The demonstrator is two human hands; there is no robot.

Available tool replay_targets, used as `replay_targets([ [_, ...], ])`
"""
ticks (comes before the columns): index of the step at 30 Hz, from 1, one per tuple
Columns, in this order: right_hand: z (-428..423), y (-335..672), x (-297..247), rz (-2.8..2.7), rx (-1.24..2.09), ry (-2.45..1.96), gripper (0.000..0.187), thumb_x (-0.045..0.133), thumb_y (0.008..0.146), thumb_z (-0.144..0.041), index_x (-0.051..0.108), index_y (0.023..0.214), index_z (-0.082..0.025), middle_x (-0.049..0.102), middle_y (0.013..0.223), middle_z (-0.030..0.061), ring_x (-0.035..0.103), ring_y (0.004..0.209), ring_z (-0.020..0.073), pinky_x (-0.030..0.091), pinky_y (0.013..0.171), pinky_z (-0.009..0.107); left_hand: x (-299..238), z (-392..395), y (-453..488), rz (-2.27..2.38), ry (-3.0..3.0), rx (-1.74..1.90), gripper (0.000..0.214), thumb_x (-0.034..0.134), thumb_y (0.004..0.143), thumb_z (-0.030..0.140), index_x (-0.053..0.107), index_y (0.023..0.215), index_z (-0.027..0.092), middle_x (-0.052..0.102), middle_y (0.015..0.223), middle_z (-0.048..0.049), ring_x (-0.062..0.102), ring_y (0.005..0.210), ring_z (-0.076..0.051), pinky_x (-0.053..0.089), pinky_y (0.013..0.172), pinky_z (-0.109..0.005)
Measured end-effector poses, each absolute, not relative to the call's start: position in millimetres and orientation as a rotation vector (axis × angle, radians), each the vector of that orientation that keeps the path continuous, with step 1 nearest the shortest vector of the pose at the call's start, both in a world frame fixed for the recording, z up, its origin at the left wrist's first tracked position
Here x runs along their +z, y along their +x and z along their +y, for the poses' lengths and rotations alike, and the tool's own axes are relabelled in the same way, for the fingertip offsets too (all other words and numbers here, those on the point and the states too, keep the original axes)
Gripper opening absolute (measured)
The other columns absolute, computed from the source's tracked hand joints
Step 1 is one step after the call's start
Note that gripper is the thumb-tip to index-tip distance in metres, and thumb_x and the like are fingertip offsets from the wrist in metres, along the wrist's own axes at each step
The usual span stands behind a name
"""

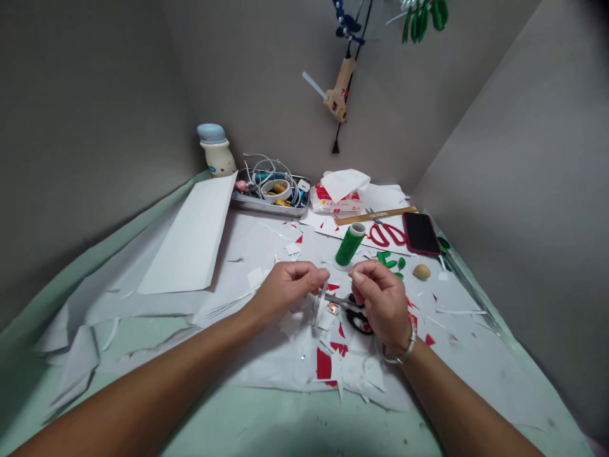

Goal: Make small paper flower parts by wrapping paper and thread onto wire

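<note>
My left hand (292, 282) is closed in a pinch, with a thin whitish strip (320, 310) hanging below its fingertips; its material is hard to tell. A short way to the right, my right hand (383, 301) also pinches, thumb against forefinger. Whatever lies between those fingers is too small to make out. Black-handled scissors (358, 320) lie under and between the hands, partly covered by the right one. Just beyond stands a spool of green thread (350, 245). Red paper scraps (324, 365) and white paper bits are scattered below the hands.
A folded white sheet (190, 235) stands at left. Behind are a metal tray (266, 204) of spools, a tissue pack (335, 200), red-handled scissors (387, 235) and a phone (421, 233). Green leaf-shaped pieces (387, 259) lie at right. A glue gun (340, 92) hangs above.
</note>
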State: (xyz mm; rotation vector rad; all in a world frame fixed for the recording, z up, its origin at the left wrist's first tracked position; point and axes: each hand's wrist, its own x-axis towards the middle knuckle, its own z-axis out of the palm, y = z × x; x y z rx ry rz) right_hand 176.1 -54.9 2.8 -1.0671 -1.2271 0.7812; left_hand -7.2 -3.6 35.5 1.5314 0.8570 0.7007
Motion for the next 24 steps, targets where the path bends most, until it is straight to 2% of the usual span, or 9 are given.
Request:
replay_targets([
  [5,-55.4,175.7,4.0,-1.21,0.779,-1.061,0.013,0.06,0.086,-0.031,0.06,0.077,-0.021,0.048,0.057,-0.0055,0.041,0.048,0.0107,0.034,0.047,0.025,33.8,-6.5,-5.3,0.827,1.477,0.681,0.033,0.072,0.073,0.047,0.063,0.071,0.015,0.048,0.055,0.0033,0.039,0.051,-0.009,0.028,0.049,-0.024],
  [13,-56.4,176.6,2.4,-1.216,0.814,-1.032,0.011,0.061,0.086,-0.029,0.062,0.079,-0.021,0.05,0.059,-0.005,0.043,0.049,0.0105,0.034,0.048,0.025,34.9,-11.6,-3.2,0.839,1.65,0.708,0.023,0.07,0.077,0.037,0.066,0.077,0.014,0.056,0.063,0.0016,0.043,0.057,-0.009,0.033,0.056,-0.025],
  [24,-56.0,178.5,-1.2,-1.229,0.834,-0.997,0.009,0.06,0.086,-0.026,0.061,0.08,-0.02,0.049,0.06,-0.0051,0.042,0.05,0.0105,0.032,0.049,0.025,33.9,-14.5,-3.3,0.883,1.748,0.746,0.022,0.069,0.077,0.037,0.066,0.081,0.015,0.053,0.061,0.0036,0.042,0.057,-0.009,0.033,0.055,-0.024],
])
